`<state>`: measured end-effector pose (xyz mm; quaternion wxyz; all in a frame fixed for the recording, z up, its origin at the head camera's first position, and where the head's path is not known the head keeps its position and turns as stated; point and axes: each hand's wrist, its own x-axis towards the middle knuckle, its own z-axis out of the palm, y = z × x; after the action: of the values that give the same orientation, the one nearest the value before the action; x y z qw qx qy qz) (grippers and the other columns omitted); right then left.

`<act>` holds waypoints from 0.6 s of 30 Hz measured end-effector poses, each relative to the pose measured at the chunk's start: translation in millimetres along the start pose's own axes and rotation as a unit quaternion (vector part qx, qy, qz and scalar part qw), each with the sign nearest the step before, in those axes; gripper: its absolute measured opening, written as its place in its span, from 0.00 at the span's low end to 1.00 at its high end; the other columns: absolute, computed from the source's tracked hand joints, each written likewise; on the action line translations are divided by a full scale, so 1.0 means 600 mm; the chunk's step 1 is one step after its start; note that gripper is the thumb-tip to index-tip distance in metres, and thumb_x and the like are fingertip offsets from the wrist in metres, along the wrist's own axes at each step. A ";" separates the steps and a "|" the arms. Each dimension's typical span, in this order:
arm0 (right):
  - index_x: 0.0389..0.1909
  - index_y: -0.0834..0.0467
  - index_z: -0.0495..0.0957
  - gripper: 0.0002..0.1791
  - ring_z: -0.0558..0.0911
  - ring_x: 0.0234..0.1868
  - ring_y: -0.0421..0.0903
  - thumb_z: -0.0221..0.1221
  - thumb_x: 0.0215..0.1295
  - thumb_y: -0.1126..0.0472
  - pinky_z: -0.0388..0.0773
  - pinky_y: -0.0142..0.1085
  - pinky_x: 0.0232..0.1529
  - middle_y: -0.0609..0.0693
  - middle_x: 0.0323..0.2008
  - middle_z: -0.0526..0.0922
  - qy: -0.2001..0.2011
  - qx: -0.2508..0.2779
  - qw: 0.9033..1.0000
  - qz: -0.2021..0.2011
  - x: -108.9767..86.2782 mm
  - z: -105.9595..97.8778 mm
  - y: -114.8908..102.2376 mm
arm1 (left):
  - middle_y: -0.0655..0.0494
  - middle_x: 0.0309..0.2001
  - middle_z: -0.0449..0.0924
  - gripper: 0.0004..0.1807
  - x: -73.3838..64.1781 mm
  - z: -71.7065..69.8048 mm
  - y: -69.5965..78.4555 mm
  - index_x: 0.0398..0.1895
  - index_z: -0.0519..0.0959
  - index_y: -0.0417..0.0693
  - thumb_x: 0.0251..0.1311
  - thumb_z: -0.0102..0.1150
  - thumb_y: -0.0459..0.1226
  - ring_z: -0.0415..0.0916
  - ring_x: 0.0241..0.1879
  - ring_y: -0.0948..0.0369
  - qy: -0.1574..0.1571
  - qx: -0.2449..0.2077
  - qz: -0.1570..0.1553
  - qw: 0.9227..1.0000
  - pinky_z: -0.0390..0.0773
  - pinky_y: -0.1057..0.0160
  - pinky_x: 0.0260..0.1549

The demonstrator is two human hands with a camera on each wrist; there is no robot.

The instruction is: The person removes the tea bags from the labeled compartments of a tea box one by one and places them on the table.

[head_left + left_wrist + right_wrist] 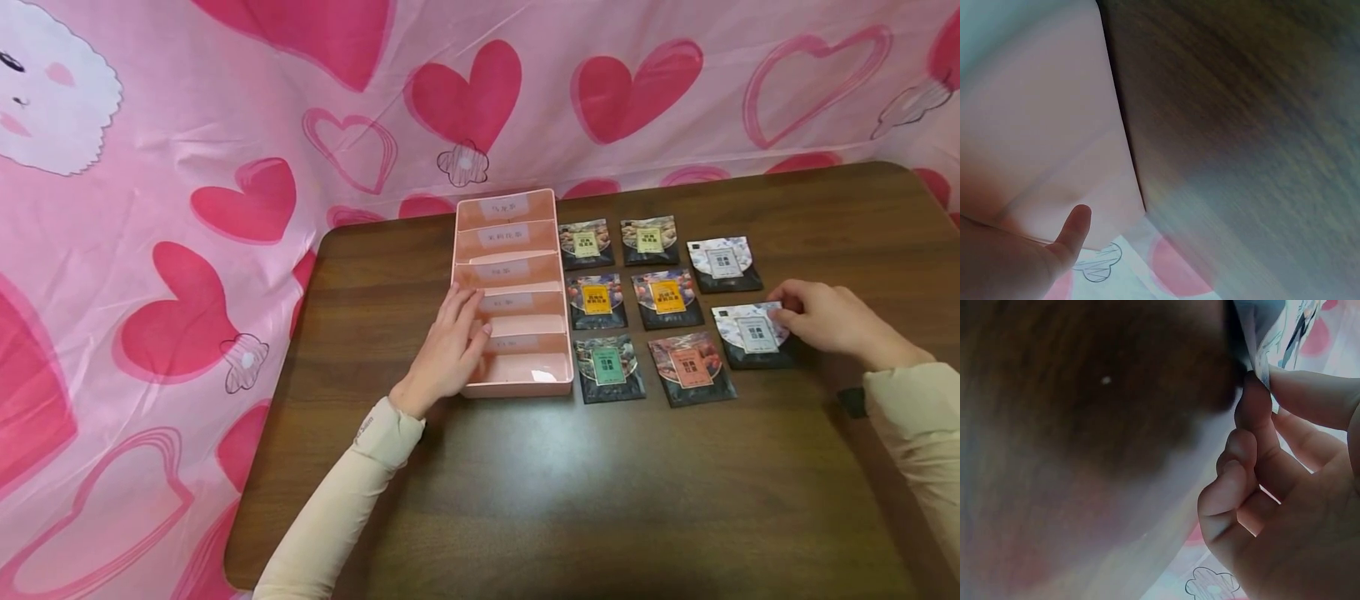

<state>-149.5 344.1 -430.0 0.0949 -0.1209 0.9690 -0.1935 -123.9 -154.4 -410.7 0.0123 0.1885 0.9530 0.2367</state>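
Note:
A pink box (517,388) with several labelled compartments stands in the middle of the table. My left hand (450,346) rests on its left rim, fingers loosely bent and thumb over a near compartment; in the left wrist view one digit (1075,228) lies against the pink wall. On the right, my right hand (828,321) pinches the edge of a tea sachet (757,335) with a white-blue label. The right wrist view shows that sachet (1269,325) between thumb and finger, its edge tilted up. Another white-labelled sachet (724,263) lies just behind it.
Between the box and my right hand lie more sachets in rows: yellow-green-labelled (649,240), orange-labelled (667,297), green-labelled (608,368) and red-labelled (692,368). A small dark object (852,402) is partly under the right sleeve. A pink heart-patterned cloth (547,100) hangs behind the table.

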 end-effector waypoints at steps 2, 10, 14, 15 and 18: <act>0.43 0.68 0.76 0.12 0.69 0.24 0.45 0.56 0.65 0.63 0.62 0.37 0.26 0.51 0.24 0.76 -0.002 -0.003 1.000 -0.002 0.000 0.000 0.002 | 0.47 0.73 0.53 0.32 0.000 -0.001 0.000 0.74 0.56 0.43 0.71 0.43 0.47 0.38 0.77 0.50 0.000 -0.001 0.000 1.000 0.47 0.48 0.74; 0.48 0.71 0.73 0.17 0.76 0.29 0.51 0.55 0.66 0.61 0.70 0.42 0.28 0.59 0.29 0.80 -0.015 -0.017 0.999 0.022 -0.001 -0.003 0.001 | 0.48 0.74 0.52 0.32 -0.003 -0.002 0.000 0.74 0.55 0.44 0.71 0.42 0.48 0.36 0.78 0.52 -0.008 -0.003 -0.004 1.000 0.47 0.48 0.74; 0.46 0.70 0.75 0.16 0.78 0.31 0.55 0.54 0.67 0.60 0.72 0.49 0.31 0.60 0.29 0.81 0.017 -0.019 0.999 0.026 -0.003 -0.010 -0.007 | 0.47 0.74 0.52 0.32 -0.004 -0.004 0.000 0.74 0.55 0.44 0.71 0.42 0.48 0.37 0.78 0.51 -0.004 -0.002 -0.001 1.000 0.47 0.48 0.74; 0.45 0.70 0.75 0.16 0.78 0.31 0.55 0.54 0.67 0.60 0.72 0.50 0.31 0.60 0.29 0.81 0.029 -0.020 0.999 0.025 -0.004 -0.012 -0.010 | 0.47 0.74 0.52 0.32 -0.005 -0.004 0.000 0.74 0.55 0.44 0.71 0.42 0.48 0.37 0.78 0.52 -0.004 0.000 -0.002 1.000 0.47 0.47 0.74; 0.44 0.70 0.76 0.15 0.78 0.30 0.54 0.54 0.67 0.61 0.72 0.47 0.30 0.59 0.28 0.82 0.048 -0.020 0.998 0.018 -0.005 -0.020 -0.018 | 0.48 0.74 0.52 0.33 -0.007 -0.008 0.002 0.75 0.54 0.46 0.72 0.41 0.49 0.36 0.78 0.53 -0.011 0.015 -0.007 1.000 0.53 0.43 0.71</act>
<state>-147.6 339.6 -414.5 0.0497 -0.0960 0.9782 -0.1774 -120.2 -157.5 -406.1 0.0218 0.1848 0.9575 0.2203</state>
